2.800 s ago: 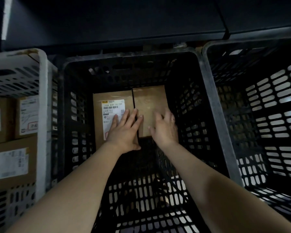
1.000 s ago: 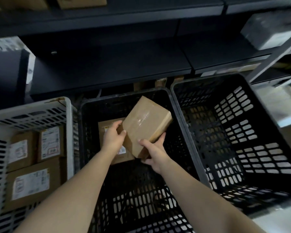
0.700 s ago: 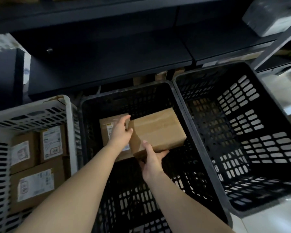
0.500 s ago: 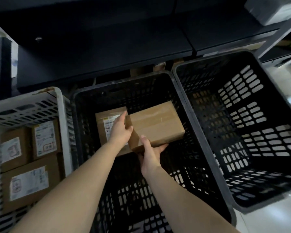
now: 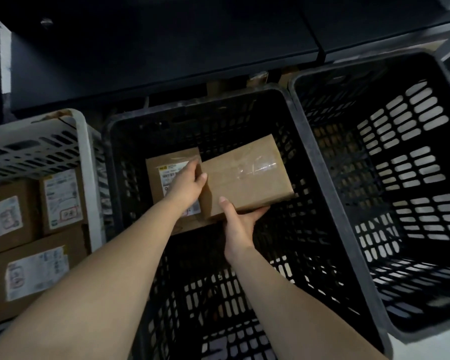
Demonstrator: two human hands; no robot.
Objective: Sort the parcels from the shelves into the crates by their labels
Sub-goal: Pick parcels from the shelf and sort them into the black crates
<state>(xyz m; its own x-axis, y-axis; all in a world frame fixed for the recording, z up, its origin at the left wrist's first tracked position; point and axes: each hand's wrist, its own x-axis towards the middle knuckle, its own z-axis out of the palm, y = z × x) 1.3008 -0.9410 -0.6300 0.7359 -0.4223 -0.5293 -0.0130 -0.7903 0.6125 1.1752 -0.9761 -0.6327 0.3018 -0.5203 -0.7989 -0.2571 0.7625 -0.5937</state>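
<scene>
Head view: A plain brown parcel is held inside the middle black crate, plain taped face up, just beside a labelled parcel lying on the crate floor. Its left edge is gripped by the left hand, fingers curled over it. Its near edge is gripped by the right hand, thumb on top, fingers beneath. Three labelled parcels are seen in the white crate at left. A second black crate is placed at right, below a dark shelf.

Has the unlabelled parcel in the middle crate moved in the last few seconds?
Yes. The unlabelled parcel lay flat beside the labelled parcel; now the left hand and right hand hold it raised and turned sideways, overlapping that parcel's right edge.
</scene>
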